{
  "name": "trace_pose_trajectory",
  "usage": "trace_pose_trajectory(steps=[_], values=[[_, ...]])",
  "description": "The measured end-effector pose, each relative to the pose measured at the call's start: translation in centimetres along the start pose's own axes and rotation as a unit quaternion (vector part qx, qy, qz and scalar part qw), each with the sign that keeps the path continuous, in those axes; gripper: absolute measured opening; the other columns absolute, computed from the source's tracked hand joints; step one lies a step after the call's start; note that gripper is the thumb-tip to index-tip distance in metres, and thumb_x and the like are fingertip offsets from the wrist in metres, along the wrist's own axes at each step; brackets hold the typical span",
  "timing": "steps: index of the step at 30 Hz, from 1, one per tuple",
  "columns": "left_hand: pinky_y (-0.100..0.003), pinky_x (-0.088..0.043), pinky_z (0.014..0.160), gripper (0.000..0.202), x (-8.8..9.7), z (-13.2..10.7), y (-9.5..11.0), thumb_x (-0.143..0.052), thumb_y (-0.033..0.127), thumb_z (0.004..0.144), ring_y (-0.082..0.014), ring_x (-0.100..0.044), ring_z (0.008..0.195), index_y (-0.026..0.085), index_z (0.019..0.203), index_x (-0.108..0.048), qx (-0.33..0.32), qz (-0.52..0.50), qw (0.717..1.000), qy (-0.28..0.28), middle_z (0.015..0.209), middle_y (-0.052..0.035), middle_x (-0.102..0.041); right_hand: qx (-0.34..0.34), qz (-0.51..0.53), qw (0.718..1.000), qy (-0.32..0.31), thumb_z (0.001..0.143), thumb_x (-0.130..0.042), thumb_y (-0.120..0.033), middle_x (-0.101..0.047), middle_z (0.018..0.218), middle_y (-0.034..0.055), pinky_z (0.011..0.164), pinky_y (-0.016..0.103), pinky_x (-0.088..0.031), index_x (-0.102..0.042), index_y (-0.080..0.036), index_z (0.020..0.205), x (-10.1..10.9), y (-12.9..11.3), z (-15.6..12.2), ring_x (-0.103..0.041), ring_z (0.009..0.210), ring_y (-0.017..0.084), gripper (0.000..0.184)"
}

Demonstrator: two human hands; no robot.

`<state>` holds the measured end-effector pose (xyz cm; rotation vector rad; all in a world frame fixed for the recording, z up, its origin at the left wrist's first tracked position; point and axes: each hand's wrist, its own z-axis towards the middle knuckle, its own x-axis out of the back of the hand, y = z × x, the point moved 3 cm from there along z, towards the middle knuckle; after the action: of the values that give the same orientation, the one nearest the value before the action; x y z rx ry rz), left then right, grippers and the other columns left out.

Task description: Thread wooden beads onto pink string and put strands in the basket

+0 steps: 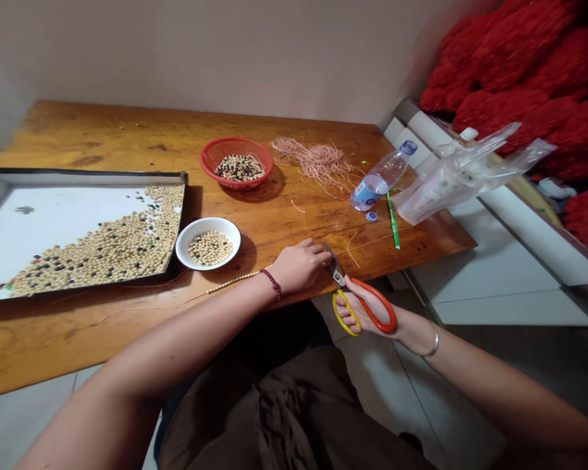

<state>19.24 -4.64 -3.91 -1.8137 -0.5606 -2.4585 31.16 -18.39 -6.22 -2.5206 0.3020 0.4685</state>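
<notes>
the left hand (300, 266) is curled nearly shut, knuckles up, just above the wooden table (127, 137), and what is pinched inside the fingers is hidden. the right hand (367, 312) is closed around the handles of a pair of scissors (365, 307), with the red loop held at the palm side and the yellow loop at the lower left. the steel blades (334, 264) are nearly closed and are held just beside the left fingertips (323, 256). the long axis of the scissors runs from lower right to upper left, and the tips point up and left, past the left hand.

a strand of pale beads (235, 281) is laid from beneath the left wrist toward the lower left of the frame, with a bare cord (147, 309) continuing beyond it along the table. a dark red bead bracelet (272, 284) is worn on the left wrist.

a white bowl of beads (208, 243) is placed just beyond the strand, and a tray (53, 222) scattered with beads lies at the left edge. a red basket (236, 145) and a tangle of pink cord (313, 163) are seen near the top of the table, with a plastic water bottle (382, 176) to the right.
</notes>
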Motion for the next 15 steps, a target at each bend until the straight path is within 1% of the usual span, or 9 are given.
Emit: trace_pose_trajectory(steps=[3,6,9,11,15], values=[[-0.028,-0.043,0.068,0.016,0.1,0.0,-0.1,-0.045,0.021,0.09,-0.0195,-0.05,0.085,0.021,0.096,-0.06,0.007,0.005,1.0,0.0,0.086,-0.0061,-0.061,-0.002,-0.003,1.0,0.016,0.08,-0.03,-0.078,-0.03,0.054,-0.0057,0.042,0.02,-0.019,-0.032,-0.021,0.069,0.0,0.0,0.3,-0.027,0.044,0.008,0.058],[-0.028,-0.041,0.063,0.015,0.4,0.0,-0.2,-0.045,0.021,0.09,-0.0206,-0.05,0.085,0.02,0.094,-0.06,0.026,0.015,1.0,0.008,0.086,-0.0065,-0.061,-0.003,0.001,0.999,0.038,0.08,-0.025,-0.078,-0.027,0.052,-0.0066,0.04,0.02,-0.017,-0.03,-0.021,0.067,0.0,0.0,0.3,-0.023,0.041,0.007,0.059],[-0.029,-0.04,0.061,0.015,0.7,-0.1,-0.5,-0.044,0.022,0.09,-0.0211,-0.05,0.084,0.019,0.091,-0.059,0.04,0.022,0.999,0.017,0.085,-0.0067,-0.062,0.011,0.017,0.999,0.049,0.081,-0.024,-0.078,-0.03,0.054,-0.0058,0.04,0.02,-0.019,-0.032,-0.02,0.068,0.2,-0.2,-0.2,-0.024,0.042,0.007,0.06],[-0.028,-0.039,0.061,0.016,0.8,-0.1,-0.6,-0.043,0.022,0.091,-0.0206,-0.05,0.083,0.019,0.09,-0.059,0.047,0.024,0.998,0.023,0.085,-0.0065,-0.062,0.025,0.032,0.998,0.048,0.082,-0.027,-0.076,-0.033,0.058,-0.0048,0.042,0.02,-0.021,-0.035,-0.02,0.069,0.5,-0.3,-0.6,-0.027,0.043,0.007,0.058],[-0.028,-0.039,0.062,0.021,0.7,0.0,-0.7,-0.04,0.027,0.094,-0.0196,-0.05,0.082,0.018,0.087,-0.057,0.051,0.023,0.998,0.031,0.085,-0.0057,-0.063,0.028,0.056,0.998,0.018,0.081,-0.029,-0.075,-0.037,0.061,-0.0029,0.044,0.021,-0.023,-0.04,-0.019,0.073,0.6,-0.1,-1.3,-0.031,0.046,0.008,0.058]])
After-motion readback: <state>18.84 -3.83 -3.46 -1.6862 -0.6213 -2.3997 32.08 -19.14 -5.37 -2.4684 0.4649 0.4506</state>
